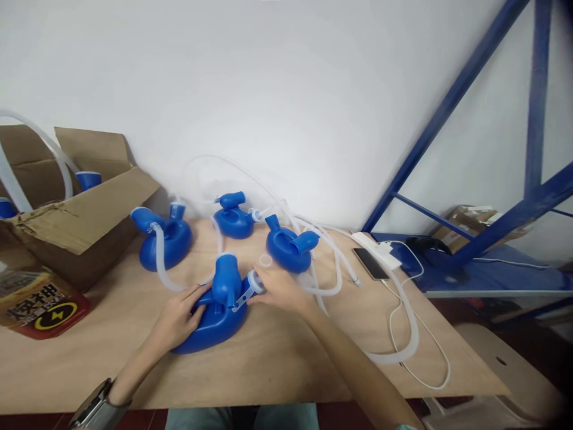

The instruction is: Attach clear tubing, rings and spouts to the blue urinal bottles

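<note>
A blue plastic bottle (215,328) lies on the wooden table in front of me, with a wide blue spout piece (226,279) at its top. My left hand (181,313) is wrapped round the bottle's handle from the left. At the bottle's right neck, my right hand (273,286) has its fingers closed on a clear white cap (256,282). A pale strap runs from that cap toward the base of the spout piece. Just behind my right hand lies a small translucent ring (265,260).
Behind stand more blue bottles (172,245) with clear tubes (333,286). At left are an open cardboard box (89,221) and a red-labelled jug (45,304). A phone (370,263), power strip (376,249) and white cable lie at right, beside a blue metal rack (447,107).
</note>
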Available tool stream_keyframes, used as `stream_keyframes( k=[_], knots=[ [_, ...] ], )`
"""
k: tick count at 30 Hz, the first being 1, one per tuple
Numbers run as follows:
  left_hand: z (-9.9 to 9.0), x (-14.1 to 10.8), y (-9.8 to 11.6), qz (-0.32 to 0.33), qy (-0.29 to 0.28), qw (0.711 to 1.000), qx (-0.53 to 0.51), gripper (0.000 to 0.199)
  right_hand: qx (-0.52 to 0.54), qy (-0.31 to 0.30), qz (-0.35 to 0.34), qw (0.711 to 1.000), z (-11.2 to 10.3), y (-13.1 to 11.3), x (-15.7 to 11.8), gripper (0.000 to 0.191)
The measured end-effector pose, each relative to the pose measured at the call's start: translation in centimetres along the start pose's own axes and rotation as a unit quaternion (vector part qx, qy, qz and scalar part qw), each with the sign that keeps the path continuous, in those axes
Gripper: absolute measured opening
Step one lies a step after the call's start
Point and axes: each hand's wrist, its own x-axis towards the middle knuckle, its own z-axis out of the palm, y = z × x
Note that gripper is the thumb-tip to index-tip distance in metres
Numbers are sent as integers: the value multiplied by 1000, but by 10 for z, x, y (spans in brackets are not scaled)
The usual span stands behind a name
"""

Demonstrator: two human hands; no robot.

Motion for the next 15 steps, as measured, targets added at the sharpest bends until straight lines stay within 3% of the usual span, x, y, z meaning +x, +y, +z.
stream_keyframes(
  k=[2,4,10,15],
  knots=[
    [-1,-1,1,-4,-4,1000,-10,38,-13,14,-30,999,-4,-6,-2,105],
    [-2,-2,1,-11,-7,1000,-17,38,-1,35,-52,998,-8,-13,-3,105],
    [-1,-4,-1,-39,-21,999,-15,39,-5,42,-59,997,-8,-29,3,39],
    [-2,-2,0,-52,-20,998,-24,35,-80,89,-54,991,14,-30,14,16]
  ],
)
